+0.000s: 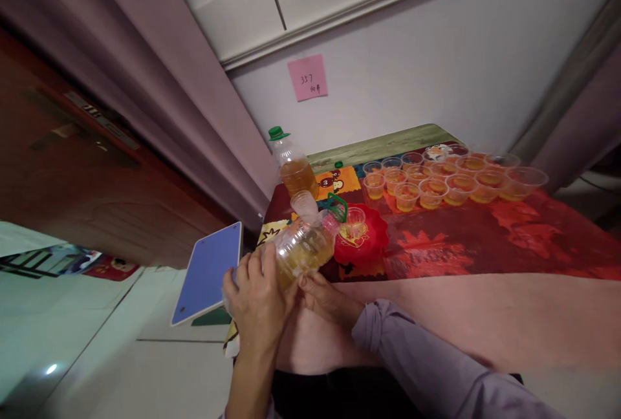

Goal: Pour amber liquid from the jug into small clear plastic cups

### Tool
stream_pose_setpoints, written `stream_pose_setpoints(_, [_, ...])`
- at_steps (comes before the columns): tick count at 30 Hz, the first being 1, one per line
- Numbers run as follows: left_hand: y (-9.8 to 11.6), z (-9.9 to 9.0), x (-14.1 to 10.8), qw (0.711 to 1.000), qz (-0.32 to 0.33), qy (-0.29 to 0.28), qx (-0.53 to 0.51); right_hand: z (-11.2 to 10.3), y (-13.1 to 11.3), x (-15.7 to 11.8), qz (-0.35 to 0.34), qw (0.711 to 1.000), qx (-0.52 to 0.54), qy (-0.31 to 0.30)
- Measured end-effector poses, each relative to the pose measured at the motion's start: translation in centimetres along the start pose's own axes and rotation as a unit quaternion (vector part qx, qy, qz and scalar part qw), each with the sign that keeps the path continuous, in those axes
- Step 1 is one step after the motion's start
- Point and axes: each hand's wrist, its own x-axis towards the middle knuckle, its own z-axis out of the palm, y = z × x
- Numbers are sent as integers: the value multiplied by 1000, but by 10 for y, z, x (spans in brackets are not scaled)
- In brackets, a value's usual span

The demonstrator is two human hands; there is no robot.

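A clear bottle of yellow liquid (305,247) lies tilted, its neck with a green handle pointing right over a cup on a red scalloped plate (376,241). My left hand (259,290) is wrapped round the base end of the bottle. Its lower side rests against my right hand (325,296), whose fingers are closed on it. The clear cup (354,225) sits below the bottle mouth; whether liquid is flowing is too small to tell. Behind the bottle are stacked clear cups (304,204). Rows of clear cups with yellow liquid (433,193) stand at the right.
A second bottle with a green cap (297,173) stands upright at the table's back left. Near it lies a small green cap (338,164). A blue board (208,273) is left of the table. The pink cloth (460,315) covers the front edge.
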Motion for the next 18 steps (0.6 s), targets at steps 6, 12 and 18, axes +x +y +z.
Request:
stream_pose_setpoints(6, [10,-12,5,990,38,-57,127,-5,8,2,-8,1000,29,-8])
stream_pose_setpoints(12, [25,-24,12,970,38,-118,207,-4,6,2,-2,999,35,-6])
stream_pose_setpoints(18, [29,-26,15,965,53,-119,227,-1,3,2,-5,999,33,-12])
